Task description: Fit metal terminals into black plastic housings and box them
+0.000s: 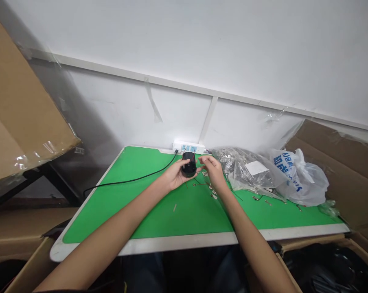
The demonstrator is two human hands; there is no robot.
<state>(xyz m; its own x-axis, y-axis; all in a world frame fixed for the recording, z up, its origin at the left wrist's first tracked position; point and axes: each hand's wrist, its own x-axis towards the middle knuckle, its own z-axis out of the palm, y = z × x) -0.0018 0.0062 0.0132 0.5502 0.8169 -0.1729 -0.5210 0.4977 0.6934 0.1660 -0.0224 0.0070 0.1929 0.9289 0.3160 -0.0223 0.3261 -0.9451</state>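
My left hand [177, 174] is wrapped round a black plastic housing [189, 165], its thumb across the front, held above the green tabletop [159, 211]. A thin red wire seems to show at the housing's upper part. Just to the right, my right hand [213, 167] has its thumb and fingers bent together close to the housing's side. Whatever may be between those fingertips is too small to make out. Small metal contact pieces [213, 192] and thin wires lie on the tabletop under and beside my right hand.
A white power strip [188, 146] with a black cable [132, 180] sits against the wall. Clear bags of metal parts [242, 167] and a white plastic bag [306, 179] occupy the right side. Cardboard boxes [25, 110] flank the table; one box holds black parts [327, 268].
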